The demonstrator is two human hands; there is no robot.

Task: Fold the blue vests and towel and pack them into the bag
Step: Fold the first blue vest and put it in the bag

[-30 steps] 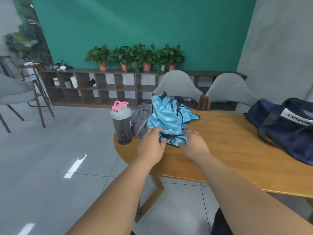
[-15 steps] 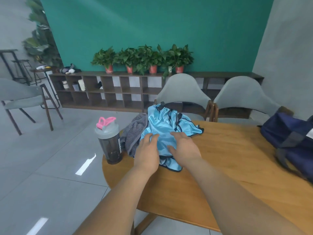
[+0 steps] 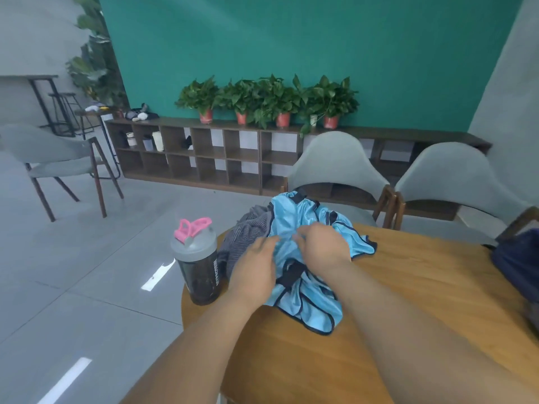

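Two bare forearms reach in from the near edge over the round wooden desk (image 3: pixel 408 290). The left hand (image 3: pixel 256 275) lies on the left side of the crumpled blue vests (image 3: pixel 309 304), fingers fairly straight and resting on the cloth. It is slightly blurred. The right hand (image 3: pixel 323 246) sits on top of the heap just beside it, with its fingers (image 3: pixel 300 233) curled down into the shiny fabric and bunching a fold. The vests lie in one pile at the left end of the desk, and a dark-trimmed edge spills toward the near side.

Touching the pile on its left is the grey striped towel (image 3: pixel 248 234), also crumpled. A dark shaker bottle (image 3: pixel 201 266) with a grey lid and pink cap stands upright at the desk's left rim, near the towel. The navy bag (image 3: pixel 516 263) sits at the right edge of view, well apart from the vests and only partly in frame.

Behind the desk stand two grey chairs (image 3: pixel 335 164), and a third is off to the left on the tiled floor. Farther back, a low wooden shelf (image 3: pixel 204 153) runs along the green wall, with a row of potted plants (image 3: pixel 271 97) on top.
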